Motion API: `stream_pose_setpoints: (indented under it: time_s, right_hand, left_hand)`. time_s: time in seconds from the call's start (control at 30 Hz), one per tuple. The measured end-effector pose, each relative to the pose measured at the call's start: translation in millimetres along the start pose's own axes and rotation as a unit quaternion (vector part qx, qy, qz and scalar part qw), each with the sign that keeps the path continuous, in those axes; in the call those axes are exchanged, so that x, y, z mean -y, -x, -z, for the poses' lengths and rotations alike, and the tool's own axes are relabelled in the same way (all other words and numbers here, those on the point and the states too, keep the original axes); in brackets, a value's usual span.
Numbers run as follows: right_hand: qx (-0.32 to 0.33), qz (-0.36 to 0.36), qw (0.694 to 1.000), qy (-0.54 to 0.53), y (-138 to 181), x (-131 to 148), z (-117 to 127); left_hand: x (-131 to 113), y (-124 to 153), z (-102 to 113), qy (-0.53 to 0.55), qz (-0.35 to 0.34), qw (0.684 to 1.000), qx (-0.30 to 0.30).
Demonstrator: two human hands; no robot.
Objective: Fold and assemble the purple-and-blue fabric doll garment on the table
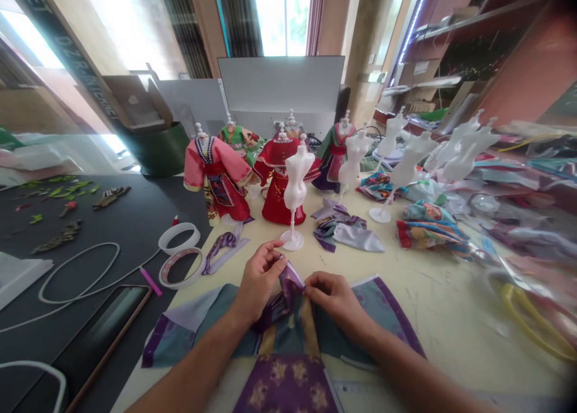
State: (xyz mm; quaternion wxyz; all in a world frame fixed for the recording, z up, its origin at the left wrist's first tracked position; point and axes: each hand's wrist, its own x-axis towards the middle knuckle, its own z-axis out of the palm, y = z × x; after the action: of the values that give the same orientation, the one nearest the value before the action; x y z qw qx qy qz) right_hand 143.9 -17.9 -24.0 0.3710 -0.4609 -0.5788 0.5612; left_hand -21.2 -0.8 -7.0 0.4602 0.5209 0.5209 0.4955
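Observation:
Between my two hands a small purple patterned fabric piece [291,281] with a pale edge is lifted and stretched. My left hand [260,281] pinches its upper left end between thumb and fingers. At the other end, my right hand [332,294] pinches the edge with its fingertips. Beneath both hands a teal and purple doll-sized garment [378,311] lies spread on the table, with gold strips in its middle. Its purple lower panel [283,386] has gold flowers. Just beyond my hands stands a bare white doll mannequin [296,187] on a round base.
Dressed mannequins stand behind, one in a pink robe [220,178]. More bare mannequins [408,157] and fabric bundles [433,229] are at the right, near scissors with a yellow handle [536,323]. Tape rolls [181,267], a cable [81,294] and a dark tablet-like device [103,341] lie left.

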Motion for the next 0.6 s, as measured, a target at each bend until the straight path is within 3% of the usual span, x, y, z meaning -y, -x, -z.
stream_pose_setpoints:
  time_s: [0.17,0.27,0.33,0.4,0.5,0.6]
  right_hand:
    - [-0.019,0.009,1.000,-0.004,-2,-2,0]
    - [-0.032,0.013,0.999,-0.007,-1,0,0]
    - [-0.040,0.020,0.999,-0.009,0,2,0]
    - [-0.045,0.028,0.999,-0.008,1,4,0]
    - [-0.052,0.040,0.998,0.004,2,4,1]
    - [-0.065,0.057,0.996,0.036,2,4,0]
  left_hand:
    - [0,1,2,-0.036,-0.036,0.996,-0.072]
    - [-4,7,3,-0.155,-0.190,0.962,-0.120]
    - [-7,12,2,-0.263,-0.328,0.903,-0.093]
    - [-10,17,0,-0.334,-0.398,0.854,-0.039]
    - [-13,21,-5,-0.388,-0.403,0.829,0.014]
    - [-13,21,-7,-0.408,-0.399,0.821,0.028]
